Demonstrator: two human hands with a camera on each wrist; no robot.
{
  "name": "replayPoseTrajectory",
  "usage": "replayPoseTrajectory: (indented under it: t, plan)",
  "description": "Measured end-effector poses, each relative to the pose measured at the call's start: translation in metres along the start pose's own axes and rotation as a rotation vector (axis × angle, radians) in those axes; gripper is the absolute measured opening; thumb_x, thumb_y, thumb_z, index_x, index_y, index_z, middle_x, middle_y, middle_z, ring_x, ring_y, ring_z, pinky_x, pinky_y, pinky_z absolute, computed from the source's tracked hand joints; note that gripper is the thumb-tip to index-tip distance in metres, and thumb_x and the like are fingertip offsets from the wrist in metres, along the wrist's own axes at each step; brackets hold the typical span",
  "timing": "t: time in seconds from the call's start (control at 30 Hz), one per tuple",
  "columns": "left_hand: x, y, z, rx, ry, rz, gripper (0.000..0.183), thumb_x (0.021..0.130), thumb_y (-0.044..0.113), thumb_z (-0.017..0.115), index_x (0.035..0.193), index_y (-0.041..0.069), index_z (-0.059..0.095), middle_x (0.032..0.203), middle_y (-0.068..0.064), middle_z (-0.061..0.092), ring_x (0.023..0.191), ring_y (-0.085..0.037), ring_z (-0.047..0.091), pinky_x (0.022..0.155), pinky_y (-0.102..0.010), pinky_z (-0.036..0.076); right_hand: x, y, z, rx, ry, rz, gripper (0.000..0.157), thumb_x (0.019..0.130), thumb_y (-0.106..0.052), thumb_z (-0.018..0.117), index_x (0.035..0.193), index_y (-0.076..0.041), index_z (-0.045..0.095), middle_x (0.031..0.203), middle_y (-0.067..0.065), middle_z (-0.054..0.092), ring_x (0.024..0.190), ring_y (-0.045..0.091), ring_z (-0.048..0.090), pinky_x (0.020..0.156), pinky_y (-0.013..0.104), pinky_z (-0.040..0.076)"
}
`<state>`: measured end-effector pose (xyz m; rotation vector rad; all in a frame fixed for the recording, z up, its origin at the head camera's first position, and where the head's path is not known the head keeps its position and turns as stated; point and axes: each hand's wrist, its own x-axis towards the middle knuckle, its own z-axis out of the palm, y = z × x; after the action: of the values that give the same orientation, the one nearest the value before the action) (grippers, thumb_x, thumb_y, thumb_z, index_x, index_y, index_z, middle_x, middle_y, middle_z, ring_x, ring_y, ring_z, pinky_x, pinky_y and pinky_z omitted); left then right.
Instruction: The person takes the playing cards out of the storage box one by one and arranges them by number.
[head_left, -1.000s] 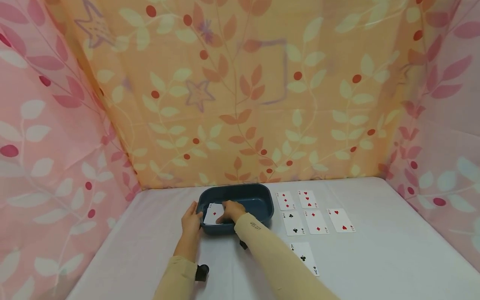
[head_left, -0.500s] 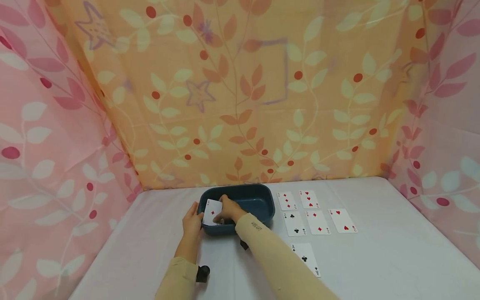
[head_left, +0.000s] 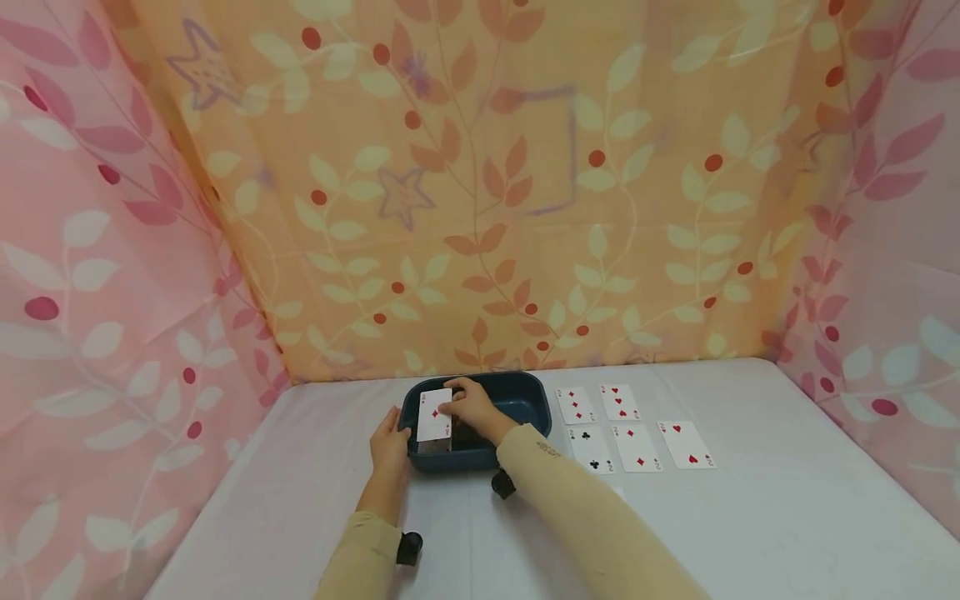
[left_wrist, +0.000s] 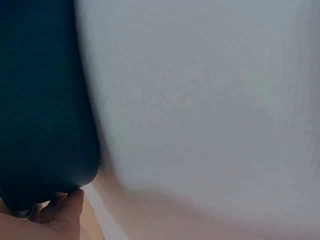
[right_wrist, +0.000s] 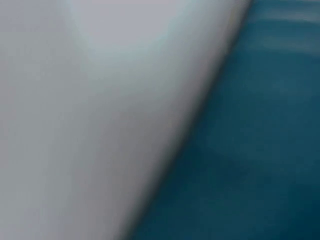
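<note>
My right hand [head_left: 474, 408] pinches an ace of diamonds [head_left: 433, 421] by its right edge, over the left part of a dark blue plastic bin [head_left: 525, 400]. The card faces up and covers what lies beneath it, apart from a greyish strip under its lower edge. At the bin's left wall my left hand [head_left: 390, 442] grips the rim, its thumb over the edge. The left wrist view shows the left fingers [left_wrist: 65, 212] at the bin's corner. Only the bin's blurred blue wall [right_wrist: 250, 150] and white cloth fill the right wrist view.
Right of the bin, several face-up cards lie in rows: three of diamonds [head_left: 575, 406], three of hearts [head_left: 619, 402], two of clubs [head_left: 591, 450], two of diamonds [head_left: 636, 448], two of hearts [head_left: 686, 444]. A white cloth [head_left: 787, 517] covers the table; patterned curtains [head_left: 480, 208] enclose it.
My right hand has taken hold of the ace of diamonds and lifted it up from the bin's left part. The right sleeve now hides most of the ace of clubs. My left hand stays on the rim.
</note>
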<state>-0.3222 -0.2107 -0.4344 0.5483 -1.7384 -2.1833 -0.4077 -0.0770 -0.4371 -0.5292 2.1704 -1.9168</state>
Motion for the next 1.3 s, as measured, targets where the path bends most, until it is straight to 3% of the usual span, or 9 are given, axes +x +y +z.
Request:
replayPoseTrajectory:
  t: [0.13,0.3,0.53,0.67,0.87,1.1,1.3]
  plan:
    - [-0.002,-0.001,0.001,0.012,0.006,-0.013,0.057,0.098,-0.011,0.036,0.152,0.0,0.022,0.157,-0.017,0.022,0.144,-0.027,0.022,0.115,-0.038,0.022,-0.009,-0.009,-0.015,-0.007,0.027,-0.002,0.048,0.085,0.002,0.07,0.13,0.006,0.052,0.071,0.003,0.059,0.055,0.013,0.051,0.051,0.031,0.05]
    - [-0.004,0.0,0.001,0.014,0.021,-0.008,0.057,0.098,-0.01,0.039,0.152,0.001,0.024,0.156,-0.016,0.024,0.143,-0.026,0.022,0.114,-0.036,0.021,-0.023,-0.022,-0.031,0.048,0.07,0.03,0.048,0.087,0.0,0.07,0.13,0.006,0.05,0.08,0.008,0.067,0.057,0.013,0.056,0.05,0.025,0.049]
    - [0.006,0.002,-0.003,-0.004,0.02,-0.05,0.058,0.099,-0.01,0.036,0.153,0.004,0.022,0.157,-0.012,0.023,0.144,-0.024,0.023,0.114,-0.036,0.022,-0.038,-0.033,-0.056,0.054,0.143,0.068,0.053,0.086,0.0,0.071,0.134,0.005,0.05,0.079,0.007,0.069,0.055,0.013,0.055,0.049,0.022,0.048]
    - [0.005,0.006,-0.006,0.019,0.011,-0.048,0.058,0.1,-0.01,0.034,0.154,0.006,0.02,0.158,-0.012,0.021,0.144,-0.024,0.021,0.114,-0.036,0.021,-0.048,-0.04,-0.068,0.051,0.159,0.082,0.054,0.086,0.0,0.071,0.135,0.005,0.049,0.076,0.004,0.066,0.053,0.014,0.053,0.048,0.022,0.049]
    - [0.007,0.007,-0.005,0.036,-0.003,-0.04,0.057,0.1,-0.008,0.033,0.154,0.006,0.019,0.159,-0.012,0.02,0.144,-0.025,0.021,0.114,-0.037,0.022,-0.064,-0.047,-0.085,0.02,0.174,0.112,0.054,0.086,-0.002,0.072,0.135,0.003,0.05,0.085,0.01,0.07,0.055,0.015,0.056,0.05,0.023,0.05]
    - [0.002,0.009,-0.002,0.024,0.021,-0.038,0.058,0.099,-0.009,0.035,0.153,0.004,0.021,0.158,-0.013,0.022,0.144,-0.026,0.022,0.114,-0.036,0.022,-0.081,-0.049,-0.106,0.038,0.162,0.095,0.053,0.087,0.0,0.07,0.135,0.005,0.048,0.081,0.008,0.068,0.057,0.014,0.057,0.053,0.023,0.051]
    - [0.005,0.009,-0.003,0.017,0.014,-0.04,0.058,0.099,-0.009,0.034,0.154,0.005,0.02,0.158,-0.011,0.021,0.144,-0.023,0.021,0.114,-0.036,0.022,-0.095,-0.05,-0.124,0.024,0.181,0.114,0.055,0.087,-0.001,0.07,0.136,0.003,0.047,0.096,0.015,0.07,0.063,0.016,0.06,0.056,0.025,0.053]
